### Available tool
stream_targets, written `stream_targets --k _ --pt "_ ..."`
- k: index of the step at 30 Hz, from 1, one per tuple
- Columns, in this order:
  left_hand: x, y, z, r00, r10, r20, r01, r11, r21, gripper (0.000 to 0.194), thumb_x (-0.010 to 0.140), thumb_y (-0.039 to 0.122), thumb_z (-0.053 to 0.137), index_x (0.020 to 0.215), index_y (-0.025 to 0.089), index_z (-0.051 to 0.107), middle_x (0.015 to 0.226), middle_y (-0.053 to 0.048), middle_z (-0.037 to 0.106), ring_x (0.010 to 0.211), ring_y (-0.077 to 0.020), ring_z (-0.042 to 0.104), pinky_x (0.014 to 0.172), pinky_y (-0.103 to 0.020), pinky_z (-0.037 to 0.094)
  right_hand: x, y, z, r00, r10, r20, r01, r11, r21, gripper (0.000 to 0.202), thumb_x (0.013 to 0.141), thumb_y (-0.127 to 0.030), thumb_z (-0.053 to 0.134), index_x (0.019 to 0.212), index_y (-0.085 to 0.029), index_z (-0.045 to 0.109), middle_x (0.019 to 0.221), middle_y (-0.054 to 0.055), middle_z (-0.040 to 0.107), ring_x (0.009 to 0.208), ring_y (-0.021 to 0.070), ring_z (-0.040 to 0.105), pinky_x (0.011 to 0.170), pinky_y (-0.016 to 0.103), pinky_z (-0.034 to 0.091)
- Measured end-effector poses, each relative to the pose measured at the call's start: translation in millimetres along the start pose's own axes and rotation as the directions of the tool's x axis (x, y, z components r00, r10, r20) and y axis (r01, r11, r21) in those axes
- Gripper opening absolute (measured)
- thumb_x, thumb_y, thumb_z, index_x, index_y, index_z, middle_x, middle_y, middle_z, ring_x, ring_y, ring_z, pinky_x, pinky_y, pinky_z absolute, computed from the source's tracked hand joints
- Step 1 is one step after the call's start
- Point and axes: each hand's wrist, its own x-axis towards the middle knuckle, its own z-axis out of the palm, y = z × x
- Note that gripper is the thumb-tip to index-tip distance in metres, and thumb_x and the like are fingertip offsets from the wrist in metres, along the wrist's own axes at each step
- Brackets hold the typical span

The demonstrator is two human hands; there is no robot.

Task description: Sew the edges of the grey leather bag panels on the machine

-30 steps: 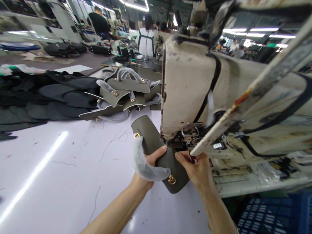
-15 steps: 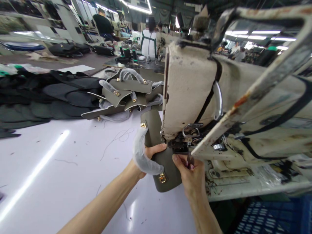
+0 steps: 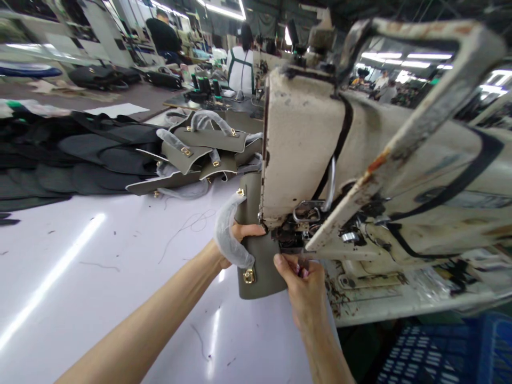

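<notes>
An olive-grey leather panel [image 3: 262, 266] lies under the head of a worn cream sewing machine [image 3: 304, 133]. Its handle [image 3: 227, 234], wrapped in clear plastic, is fixed by gold fittings. My left hand [image 3: 236, 240] reaches through the handle, gripping the panel with the thumb on top near the machine's foot. At the panel's right edge, my right hand [image 3: 300, 274] pinches the leather between thumb and fingers; something small and pinkish shows within its curled fingers, too small to name. The needle is hidden behind the machine head.
Similar panels with wrapped handles [image 3: 216, 138] are piled behind, beside a stack of black pieces [image 3: 100, 154]. A rusty metal frame [image 3: 384, 160] slants across the machine. Thread scraps dot the white table [image 3: 132, 266]. A blue crate [image 3: 440, 352] sits lower right; people work beyond.
The panel has turned slightly, its near end swinging left and its far end right, with both hands still on it. The whole view has shifted a little.
</notes>
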Motion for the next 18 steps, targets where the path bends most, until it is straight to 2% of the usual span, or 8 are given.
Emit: stream_targets --k 4,9,12,15,18 --pt "2 3 0.4 0.998 -0.061 -0.024 0.059 0.997 -0.044 0.033 0.051 0.013 0.080 0.084 0.017 0.075 0.082 -0.009 0.076 0.072 -0.0285 0.074 0.057 -0.033 0.062 -8 3 -4 0.999 0.035 0.033 -0.036 0.999 0.023 0.041 0.086 -0.041 0.065 0.055 -0.016 0.055 0.059 -0.005 0.021 0.059 0.0100 0.020 0.053 0.026 0.016" --pt "8 2 -4.5 0.997 -0.059 0.044 0.060 0.998 -0.032 0.030 0.053 0.017 0.080 0.082 0.017 0.076 0.082 -0.009 0.076 0.062 -0.0252 0.072 0.057 -0.035 0.062 -10 3 -3 1.000 0.017 0.023 -0.017 1.000 -0.005 0.038 0.086 -0.040 0.064 0.058 -0.015 0.058 0.059 -0.005 0.024 0.059 0.0102 0.022 0.053 0.026 0.018" --pt "15 -1 -9.5 0.995 -0.061 0.080 0.061 0.998 -0.002 0.031 0.056 0.019 0.078 0.086 0.017 0.076 0.082 -0.009 0.076 0.065 -0.0273 0.073 0.059 -0.038 0.062 -8 1 0 1.000 0.012 -0.004 -0.012 1.000 -0.024 0.040 0.085 -0.042 0.064 0.055 -0.015 0.057 0.058 -0.005 0.025 0.058 0.0101 0.023 0.053 0.025 0.018" --pt "20 1 -11.8 0.994 -0.054 0.097 0.055 0.998 -0.011 0.029 0.064 0.019 0.073 0.093 0.018 0.075 0.084 -0.005 0.077 0.073 -0.0256 0.074 0.064 -0.038 0.061 -7 1 2 1.000 0.003 0.018 -0.003 1.000 -0.022 0.043 0.086 -0.042 0.062 0.054 -0.016 0.054 0.059 -0.005 0.026 0.059 0.0102 0.023 0.054 0.025 0.020" --pt "21 9 -8.0 0.994 -0.065 0.088 0.067 0.997 -0.027 0.034 0.070 0.028 0.071 0.098 0.010 0.073 0.087 -0.008 0.077 0.079 -0.0272 0.074 0.069 -0.040 0.059 -6 3 6 1.000 0.002 0.000 -0.002 1.000 0.020 0.045 0.086 -0.044 0.062 0.051 -0.016 0.054 0.055 -0.004 0.031 0.057 0.0101 0.026 0.052 0.025 0.021"
